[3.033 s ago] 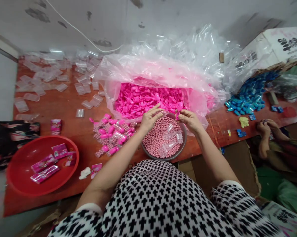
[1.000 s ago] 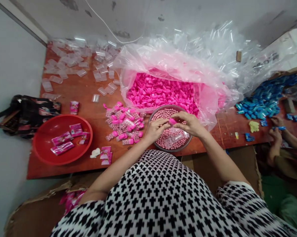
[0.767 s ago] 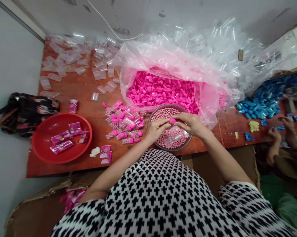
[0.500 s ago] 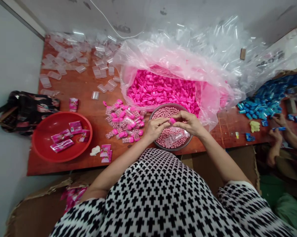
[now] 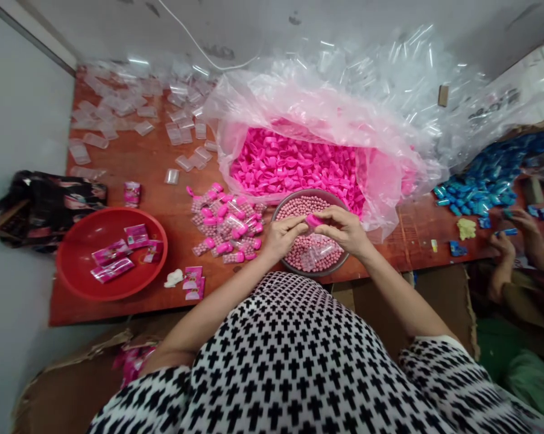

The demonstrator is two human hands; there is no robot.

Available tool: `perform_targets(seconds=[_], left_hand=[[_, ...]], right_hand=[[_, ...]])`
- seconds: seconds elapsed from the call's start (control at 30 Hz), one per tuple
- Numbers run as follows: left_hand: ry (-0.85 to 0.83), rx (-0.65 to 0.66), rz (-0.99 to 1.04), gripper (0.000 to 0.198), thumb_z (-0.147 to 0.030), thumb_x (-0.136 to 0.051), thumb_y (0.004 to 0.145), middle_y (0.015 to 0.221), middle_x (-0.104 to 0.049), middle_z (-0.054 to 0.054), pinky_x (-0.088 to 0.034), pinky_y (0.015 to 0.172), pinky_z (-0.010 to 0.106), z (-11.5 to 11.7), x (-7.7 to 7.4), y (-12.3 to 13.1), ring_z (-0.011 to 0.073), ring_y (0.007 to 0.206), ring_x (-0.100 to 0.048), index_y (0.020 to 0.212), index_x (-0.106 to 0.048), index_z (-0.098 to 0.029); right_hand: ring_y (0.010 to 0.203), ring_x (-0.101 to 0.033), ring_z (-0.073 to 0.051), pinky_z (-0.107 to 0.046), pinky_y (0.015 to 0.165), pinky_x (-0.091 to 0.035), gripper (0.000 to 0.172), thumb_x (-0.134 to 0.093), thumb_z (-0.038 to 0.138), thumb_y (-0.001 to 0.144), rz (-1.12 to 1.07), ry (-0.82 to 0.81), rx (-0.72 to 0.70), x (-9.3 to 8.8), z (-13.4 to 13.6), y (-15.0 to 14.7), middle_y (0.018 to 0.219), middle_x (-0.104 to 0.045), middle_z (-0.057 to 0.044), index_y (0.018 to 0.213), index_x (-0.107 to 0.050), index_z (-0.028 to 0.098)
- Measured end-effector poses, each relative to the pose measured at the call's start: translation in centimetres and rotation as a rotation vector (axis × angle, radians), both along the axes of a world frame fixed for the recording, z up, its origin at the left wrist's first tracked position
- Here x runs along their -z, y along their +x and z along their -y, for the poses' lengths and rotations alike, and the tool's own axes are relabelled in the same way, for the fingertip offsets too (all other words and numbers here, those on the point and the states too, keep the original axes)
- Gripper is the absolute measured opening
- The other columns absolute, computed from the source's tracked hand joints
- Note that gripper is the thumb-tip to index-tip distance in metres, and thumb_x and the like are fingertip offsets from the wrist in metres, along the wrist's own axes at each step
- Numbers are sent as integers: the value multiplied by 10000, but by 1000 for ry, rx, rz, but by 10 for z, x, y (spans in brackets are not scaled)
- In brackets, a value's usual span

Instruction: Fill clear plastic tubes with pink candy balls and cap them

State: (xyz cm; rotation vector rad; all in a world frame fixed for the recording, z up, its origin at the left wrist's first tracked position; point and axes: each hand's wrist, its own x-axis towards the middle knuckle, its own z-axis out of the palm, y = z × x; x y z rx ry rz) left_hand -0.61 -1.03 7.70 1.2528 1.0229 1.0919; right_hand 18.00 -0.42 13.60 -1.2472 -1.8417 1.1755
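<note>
Over a grey bowl (image 5: 347, 260) of pink beads (image 5: 294, 208), my two hands meet around a bright pink plastic cap (image 5: 313, 220). My left hand (image 5: 284, 236) is closed, its thumb and fingertips pinching at the cap's left side. From the right, the thumb and fingers of my right hand (image 5: 344, 228) grip the same cap. Whether a clear container sits under the cap is hidden by my fingers. Several clear containers (image 5: 315, 256) lie on the beads below. Left of the bowl is a heap of bead-filled containers with pink caps (image 5: 227, 223).
Behind the bowl, a plastic bag (image 5: 272, 90) spills pink caps (image 5: 294, 163). Clear empty containers (image 5: 113, 108) lie at back left. A red basin (image 5: 68, 271) holds pink packets (image 5: 113, 269). At right, another person's hands (image 5: 502, 247) work near blue pieces (image 5: 480, 193).
The pink cap between my fingertips has turned and shows more of its surface. My hands stay over the bowl. The view has shifted slightly; the other person's hands have moved a little.
</note>
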Motion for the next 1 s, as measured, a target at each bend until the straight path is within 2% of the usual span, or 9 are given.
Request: perform_targets(seconds=[0.07,0.13,0.27,0.37,0.47,0.53,0.63,0.83,1.0], left_hand=[[-93,-72,64,321,-413,-657,764,1032,-723,64,-507,885,378,0,0,-3,233,956,-668,989,-730,-196],[-100,-100,72,331,-417,-681,740,1034,-722,69,-502,906,396,1,-2,-5,244,971,-666,975,-735,-190],[53,-6,-27,227,-368,-672,763,974,-736,47,-518,869,370,5,-8,-6,217,905,-679,929,-749,-234],[146,81,-61,208,-336,-629,810,949,-737,48,-517,835,361,10,-10,-2,196,851,-673,961,-742,-248],[219,52,-92,202,-338,-625,816,905,-735,53,-495,856,387,13,-6,0,207,900,-639,952,-743,-246],[247,23,-127,202,-344,-623,819,884,-731,49,-484,867,397,14,-2,-1,214,944,-607,956,-740,-254],[249,0,-150,202,-329,-606,835,868,-724,45,-481,865,385,17,3,-3,205,945,-593,972,-735,-257],[258,7,-171,198,-284,-577,858,932,-716,54,-484,876,357,19,11,-5,184,939,-614,976,-724,-223],[210,-38,-236,212,-312,-553,865,926,-711,63,-481,887,363,11,21,0,189,930,-620,932,-715,-194]], right_hand=[[885,-637,-180,-377,850,-507,419,-730,427,715,-237,-218,83,2,3,1,1020,-657,-49,1073,-626,235],[835,-666,-178,-394,840,-528,503,-759,439,671,-422,-410,147,5,7,3,1012,-671,-51,1102,-609,229],[640,-627,-130,-323,689,-554,431,-812,417,586,-508,-525,239,17,5,8,776,-670,-3,918,-642,202],[692,-617,-117,-272,678,-540,368,-814,362,589,-510,-609,199,23,3,6,800,-664,2,870,-650,190],[814,-637,-153,-335,757,-549,386,-755,401,660,-589,-871,72,26,5,0,894,-676,-31,961,-638,188],[854,-638,-182,-394,783,-551,382,-730,429,672,-662,-1000,21,28,10,-7,871,-678,-44,943,-630,179],[851,-631,-197,-427,806,-549,322,-731,409,645,-763,-1005,73,34,18,-22,789,-661,-34,828,-615,171],[701,-589,-138,-355,761,-564,183,-715,277,601,-915,-940,378,51,25,-47,711,-629,7,698,-600,174],[612,-552,-112,-330,746,-564,95,-647,242,656,-1000,-945,462,66,17,-54,612,-611,28,655,-582,174]])
